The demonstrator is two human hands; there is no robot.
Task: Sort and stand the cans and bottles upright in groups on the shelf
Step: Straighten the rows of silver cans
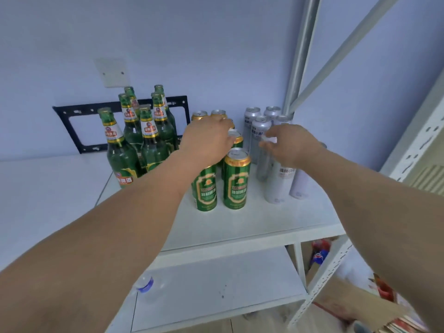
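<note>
Resting on cylindrical green cans (235, 181) and matte silver cans (278, 181), both hands (206, 140)

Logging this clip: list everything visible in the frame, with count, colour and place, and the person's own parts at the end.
Glass bottles: six, green, upright, shelf left.
Green cans: at least five, green and gold, upright, shelf middle; some hidden by the left hand.
Silver cans: at least six, silver, upright, shelf right; some hidden by the right hand.
Shelf: one, white, metal uprights at right.
Bracket: one, black, against the wall behind the bottles.
Wall plate: one, white, above the bracket.
Plastic bottle: one, clear with blue cap, lower shelf.
Cardboard box: one, brown, floor at right.
Left hand: over the green cans.
Right hand: over the silver cans.
</note>
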